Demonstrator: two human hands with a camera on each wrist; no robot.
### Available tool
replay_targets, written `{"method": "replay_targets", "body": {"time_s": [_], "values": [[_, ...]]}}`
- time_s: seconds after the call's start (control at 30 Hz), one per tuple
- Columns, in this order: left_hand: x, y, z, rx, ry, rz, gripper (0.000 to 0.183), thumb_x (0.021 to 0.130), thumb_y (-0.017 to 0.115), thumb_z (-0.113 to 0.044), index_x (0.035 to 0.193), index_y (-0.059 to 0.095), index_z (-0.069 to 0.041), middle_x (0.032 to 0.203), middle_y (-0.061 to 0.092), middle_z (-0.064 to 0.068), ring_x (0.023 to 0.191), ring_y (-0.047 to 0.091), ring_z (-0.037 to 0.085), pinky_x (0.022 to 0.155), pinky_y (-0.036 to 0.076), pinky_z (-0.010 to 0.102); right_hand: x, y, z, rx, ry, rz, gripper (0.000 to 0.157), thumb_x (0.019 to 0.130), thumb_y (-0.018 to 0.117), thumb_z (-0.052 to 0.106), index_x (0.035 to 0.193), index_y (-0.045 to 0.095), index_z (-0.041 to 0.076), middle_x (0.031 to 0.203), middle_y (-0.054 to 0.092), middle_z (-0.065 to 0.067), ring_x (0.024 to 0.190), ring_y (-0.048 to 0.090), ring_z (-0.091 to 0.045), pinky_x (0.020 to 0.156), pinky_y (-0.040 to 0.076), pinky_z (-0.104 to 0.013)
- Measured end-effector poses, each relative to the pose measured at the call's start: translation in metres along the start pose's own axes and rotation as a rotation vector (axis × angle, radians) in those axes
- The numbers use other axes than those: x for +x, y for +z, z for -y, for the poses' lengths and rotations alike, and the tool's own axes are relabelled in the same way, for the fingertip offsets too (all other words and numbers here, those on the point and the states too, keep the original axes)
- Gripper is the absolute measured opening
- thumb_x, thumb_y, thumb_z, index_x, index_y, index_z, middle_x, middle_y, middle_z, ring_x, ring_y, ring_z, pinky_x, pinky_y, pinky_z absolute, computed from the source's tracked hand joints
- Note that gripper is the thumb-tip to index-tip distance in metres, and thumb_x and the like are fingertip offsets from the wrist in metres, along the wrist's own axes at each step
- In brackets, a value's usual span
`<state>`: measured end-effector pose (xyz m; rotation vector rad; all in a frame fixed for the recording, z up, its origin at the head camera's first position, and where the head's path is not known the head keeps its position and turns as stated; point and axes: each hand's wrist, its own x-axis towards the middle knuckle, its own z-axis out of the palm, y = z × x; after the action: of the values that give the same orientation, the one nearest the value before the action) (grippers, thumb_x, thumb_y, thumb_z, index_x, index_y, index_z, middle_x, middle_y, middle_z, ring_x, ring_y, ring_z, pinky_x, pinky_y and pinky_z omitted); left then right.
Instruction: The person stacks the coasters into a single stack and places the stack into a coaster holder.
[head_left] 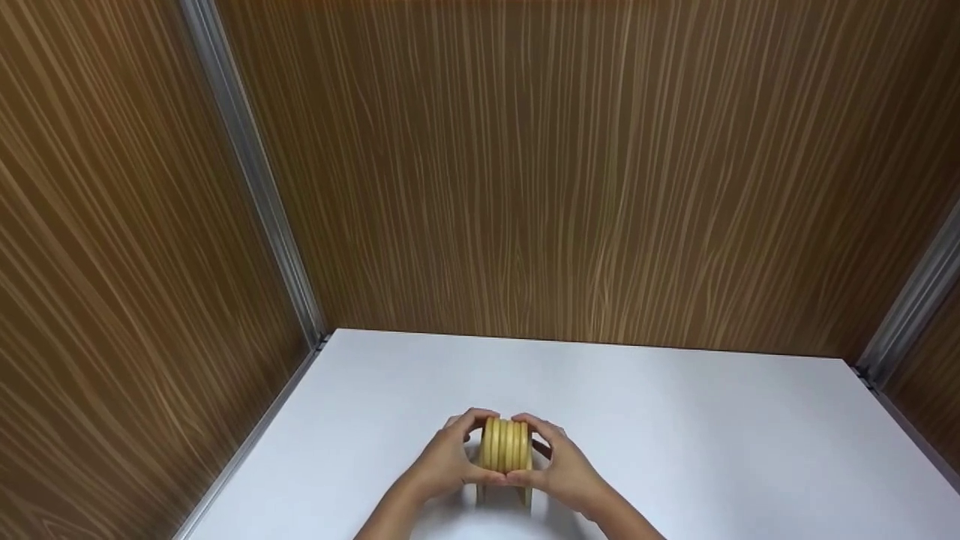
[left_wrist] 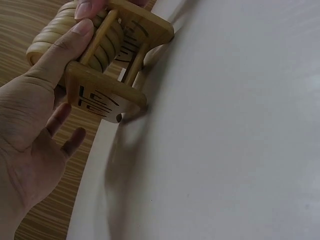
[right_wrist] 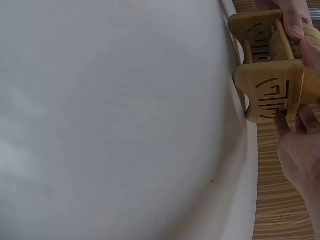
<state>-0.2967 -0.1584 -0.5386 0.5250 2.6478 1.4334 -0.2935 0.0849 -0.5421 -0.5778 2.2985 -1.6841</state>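
Observation:
A row of several round wooden coasters [head_left: 505, 444] stands on edge in a small wooden rack [left_wrist: 100, 87] on the white table. My left hand [head_left: 448, 459] grips the coasters from the left, its thumb on the near side and fingers over the far top. From the right, my right hand [head_left: 568, 469] holds the same row, and the two thumbs meet in front. Cut-out line patterns mark the rack's side panels [right_wrist: 272, 92], which two rods join. In the right wrist view, a right fingertip touches the near panel. Other fingertips are hidden behind the coasters.
The white table [head_left: 675, 420] runs back to a wood-grain wall [head_left: 525, 187]. Another wood-grain panel [head_left: 112, 262] stands on the left, with a metal post [head_left: 255, 165] in the corner. A second metal post [head_left: 915, 292] rises at the right.

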Motion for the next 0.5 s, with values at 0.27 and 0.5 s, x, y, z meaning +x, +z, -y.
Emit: {"method": "replay_targets", "body": {"time_s": [0.27,0.5], "values": [[-0.0021,-0.0003,0.0025,-0.029,-0.028,0.041,0.093,0.076,0.1,-0.039,0.154,0.051,-0.026,0.163,0.056,0.004,0.154,0.046,0.036,0.129,0.042,0.06,0.0021,-0.0002,-0.0026,-0.022,-0.018,0.007,0.098,0.078,0.097,0.029,0.162,0.047,0.015,0.168,0.043,-0.018,0.161,0.033,-0.048,0.133,0.033,-0.065],[-0.0038,-0.0043,0.0026,-0.028,-0.036,0.087,0.087,0.078,0.099,-0.043,0.15,0.05,-0.034,0.162,0.053,0.008,0.15,0.049,0.042,0.124,0.043,0.07,0.0024,0.0026,-0.0051,-0.02,-0.009,0.009,0.1,0.08,0.096,0.035,0.162,0.045,0.011,0.168,0.047,-0.016,0.161,0.035,-0.049,0.131,0.035,-0.068]]}}
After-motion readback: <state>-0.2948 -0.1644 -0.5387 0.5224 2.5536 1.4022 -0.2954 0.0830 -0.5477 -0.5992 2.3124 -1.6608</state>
